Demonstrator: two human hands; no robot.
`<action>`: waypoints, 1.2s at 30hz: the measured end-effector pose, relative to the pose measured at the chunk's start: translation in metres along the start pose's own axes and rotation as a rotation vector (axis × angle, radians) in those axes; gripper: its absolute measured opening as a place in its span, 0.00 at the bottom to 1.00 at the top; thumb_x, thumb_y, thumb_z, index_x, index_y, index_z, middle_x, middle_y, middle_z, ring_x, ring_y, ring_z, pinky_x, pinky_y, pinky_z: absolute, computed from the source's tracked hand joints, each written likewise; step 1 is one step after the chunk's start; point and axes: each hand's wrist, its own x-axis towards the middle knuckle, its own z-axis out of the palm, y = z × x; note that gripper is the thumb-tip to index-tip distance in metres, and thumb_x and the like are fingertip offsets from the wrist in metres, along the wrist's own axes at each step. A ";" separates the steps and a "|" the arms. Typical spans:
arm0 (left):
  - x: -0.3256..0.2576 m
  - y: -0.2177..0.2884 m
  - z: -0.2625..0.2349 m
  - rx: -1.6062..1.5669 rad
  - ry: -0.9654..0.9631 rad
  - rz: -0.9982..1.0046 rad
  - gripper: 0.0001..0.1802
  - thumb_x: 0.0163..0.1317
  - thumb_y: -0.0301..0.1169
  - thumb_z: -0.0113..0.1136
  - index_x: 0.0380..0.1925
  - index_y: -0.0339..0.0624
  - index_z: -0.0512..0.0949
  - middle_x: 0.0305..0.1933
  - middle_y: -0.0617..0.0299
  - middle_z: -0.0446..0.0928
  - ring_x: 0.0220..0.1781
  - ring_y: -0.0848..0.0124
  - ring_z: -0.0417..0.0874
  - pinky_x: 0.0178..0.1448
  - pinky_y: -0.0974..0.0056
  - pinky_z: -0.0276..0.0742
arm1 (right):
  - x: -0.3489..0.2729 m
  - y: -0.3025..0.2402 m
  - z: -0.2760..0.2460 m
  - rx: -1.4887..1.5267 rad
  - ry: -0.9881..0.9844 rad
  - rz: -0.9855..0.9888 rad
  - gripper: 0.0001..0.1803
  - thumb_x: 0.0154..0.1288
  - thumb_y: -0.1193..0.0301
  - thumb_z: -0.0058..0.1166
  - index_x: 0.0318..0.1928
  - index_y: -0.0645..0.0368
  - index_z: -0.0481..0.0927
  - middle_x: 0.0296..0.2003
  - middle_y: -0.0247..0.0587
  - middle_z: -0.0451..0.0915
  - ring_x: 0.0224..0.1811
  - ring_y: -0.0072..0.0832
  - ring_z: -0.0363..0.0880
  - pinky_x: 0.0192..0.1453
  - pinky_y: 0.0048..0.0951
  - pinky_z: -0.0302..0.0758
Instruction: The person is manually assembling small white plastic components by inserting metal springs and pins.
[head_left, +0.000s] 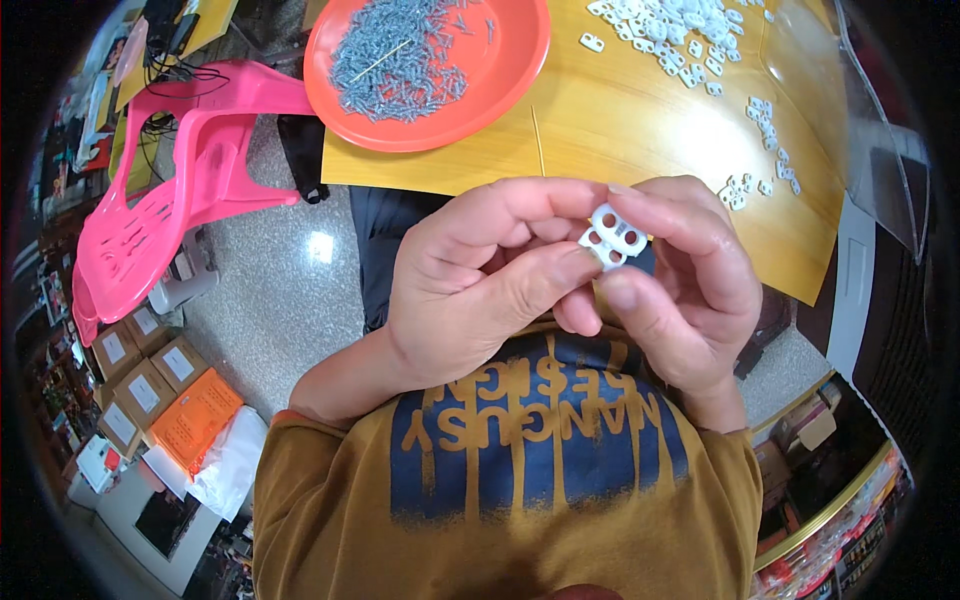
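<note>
Just off the near edge of the wooden worktop [640, 130], above the person's lap, both hands meet around a small white plastic clip [612, 236] with round holes through it. The left hand [480, 285] comes in from the left, its thumb and forefinger closed on the clip's left end; the right hand [690, 280] comes in from the right, its fingertips and thumb closed on the clip's right and lower side. Both hands are clamped on this one piece, so neither is clearly nearer, and the clip sits between the fingertips, held in the air and touching nothing else. Its long axis runs tilted, from lower left up to upper right, with the holed face turned towards the camera. Well beyond the hands, at the worktop's far left corner, an orange plate [500, 80] holds a heap of small grey metal screws [400, 55]. Towards the far right corner lies a pile of white clips [670, 25] of the same kind, with a thinner trail of them along the right edge. A pink plastic chair [170, 200] stands on the floor to the left of the worktop, and cardboard boxes [145, 375] sit nearer the person's left side.
</note>
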 end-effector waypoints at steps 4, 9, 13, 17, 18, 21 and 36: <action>-0.001 -0.002 0.003 -0.028 0.016 0.019 0.17 0.59 0.21 0.48 0.49 0.31 0.64 0.37 0.55 0.73 0.32 0.77 0.77 0.34 0.77 0.75 | -0.001 0.002 0.001 -0.018 0.005 -0.043 0.21 0.49 0.80 0.55 0.46 0.70 0.69 0.40 0.47 0.70 0.41 0.29 0.69 0.45 0.24 0.65; -0.001 -0.005 0.001 -0.024 -0.006 0.095 0.14 0.58 0.21 0.51 0.45 0.34 0.67 0.36 0.59 0.74 0.31 0.80 0.75 0.34 0.78 0.74 | 0.002 0.003 0.003 -0.012 0.075 -0.078 0.20 0.45 0.79 0.60 0.42 0.68 0.73 0.32 0.44 0.74 0.33 0.29 0.73 0.36 0.24 0.70; -0.001 -0.007 -0.003 0.025 -0.051 0.123 0.13 0.57 0.20 0.52 0.43 0.35 0.68 0.35 0.61 0.74 0.30 0.81 0.74 0.34 0.78 0.73 | 0.001 0.002 0.004 0.039 0.062 -0.056 0.19 0.46 0.79 0.59 0.42 0.67 0.73 0.32 0.44 0.74 0.33 0.29 0.73 0.36 0.24 0.70; -0.001 -0.007 0.000 -0.034 -0.026 0.093 0.13 0.56 0.20 0.52 0.42 0.35 0.68 0.35 0.61 0.73 0.30 0.81 0.75 0.33 0.78 0.73 | 0.000 0.003 0.004 0.083 0.058 -0.065 0.18 0.47 0.79 0.58 0.43 0.67 0.73 0.33 0.44 0.74 0.33 0.29 0.73 0.36 0.24 0.70; -0.001 -0.008 -0.001 -0.038 -0.030 0.100 0.12 0.56 0.20 0.52 0.42 0.35 0.68 0.35 0.62 0.73 0.30 0.80 0.75 0.33 0.78 0.73 | 0.000 0.003 0.004 0.082 0.059 -0.065 0.18 0.47 0.79 0.58 0.43 0.67 0.73 0.33 0.44 0.74 0.33 0.29 0.73 0.36 0.24 0.70; -0.002 -0.009 0.000 -0.049 -0.020 0.118 0.12 0.57 0.20 0.52 0.42 0.35 0.68 0.36 0.61 0.73 0.30 0.80 0.75 0.33 0.78 0.73 | 0.000 0.006 0.005 0.074 0.052 -0.081 0.18 0.49 0.79 0.57 0.43 0.67 0.72 0.33 0.44 0.74 0.33 0.28 0.73 0.36 0.24 0.70; -0.001 -0.021 0.007 -0.007 -0.031 0.245 0.11 0.57 0.20 0.52 0.41 0.36 0.67 0.34 0.62 0.70 0.29 0.80 0.74 0.33 0.77 0.71 | -0.006 0.022 0.023 0.096 0.122 -0.239 0.14 0.63 0.71 0.42 0.47 0.65 0.65 0.31 0.42 0.65 0.23 0.18 0.66 0.26 0.19 0.67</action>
